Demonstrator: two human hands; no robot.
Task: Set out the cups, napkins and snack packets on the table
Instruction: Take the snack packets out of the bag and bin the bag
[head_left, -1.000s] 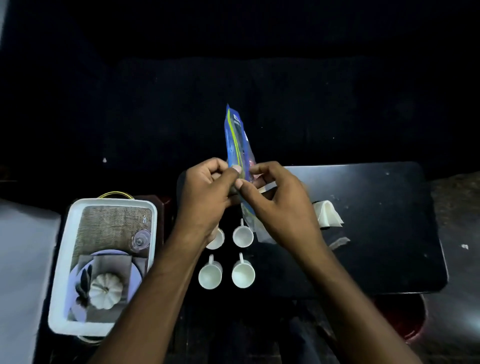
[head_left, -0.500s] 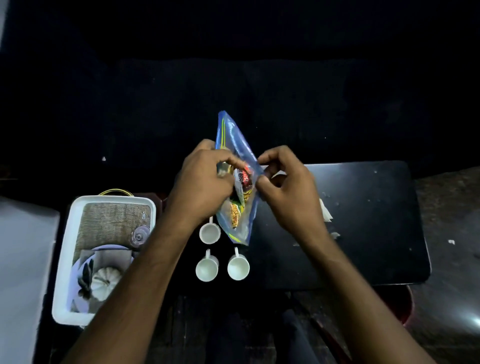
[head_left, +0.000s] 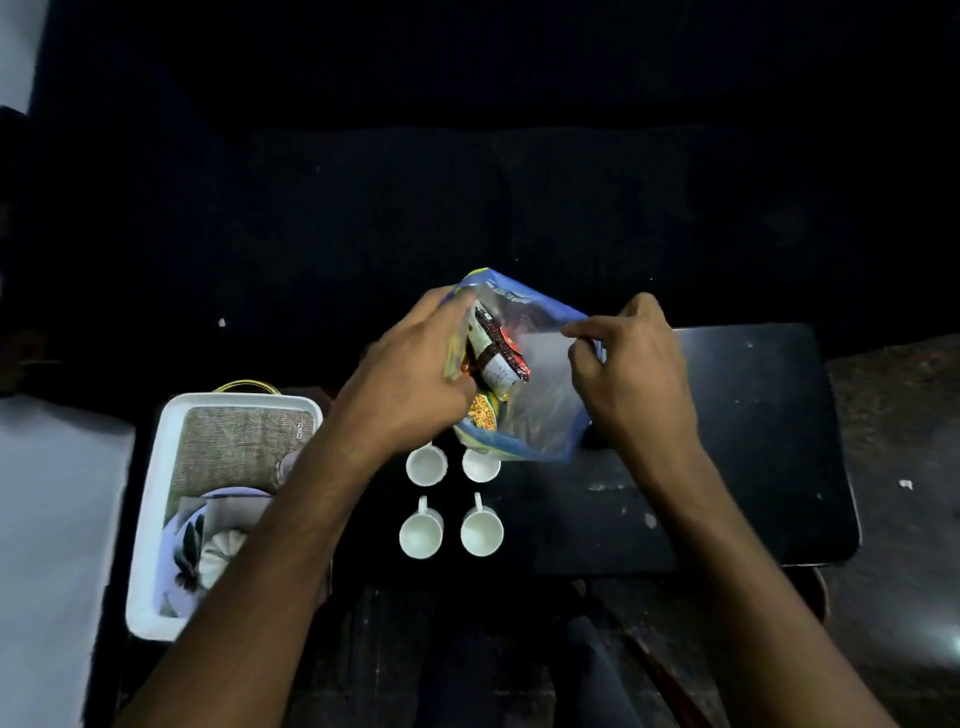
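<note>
Both hands hold a clear zip bag with a blue rim (head_left: 540, 410) above the black table (head_left: 753, 441). My right hand (head_left: 628, 374) pinches the bag's right edge and keeps its mouth wide. My left hand (head_left: 410, 374) reaches into the bag, fingers closed on a red and dark snack packet (head_left: 496, 353); a yellow packet (head_left: 480, 413) lies lower in the bag. Several small white cups stand in two rows below the bag, among them a back left cup (head_left: 426, 465) and a front right cup (head_left: 481, 532). No napkin shows; the bag and hands cover that part of the table.
A white tray (head_left: 156, 519) stands to the left, holding a woven mat, a plate, a folded cloth, a small white pumpkin (head_left: 221, 553) and a glass. Beyond the table everything is dark. A pale surface (head_left: 52, 519) lies at the far left.
The bag went from closed and upright to pulled wide. My left hand has gone inside it and taken hold of a packet. The napkins seen earlier are now covered.
</note>
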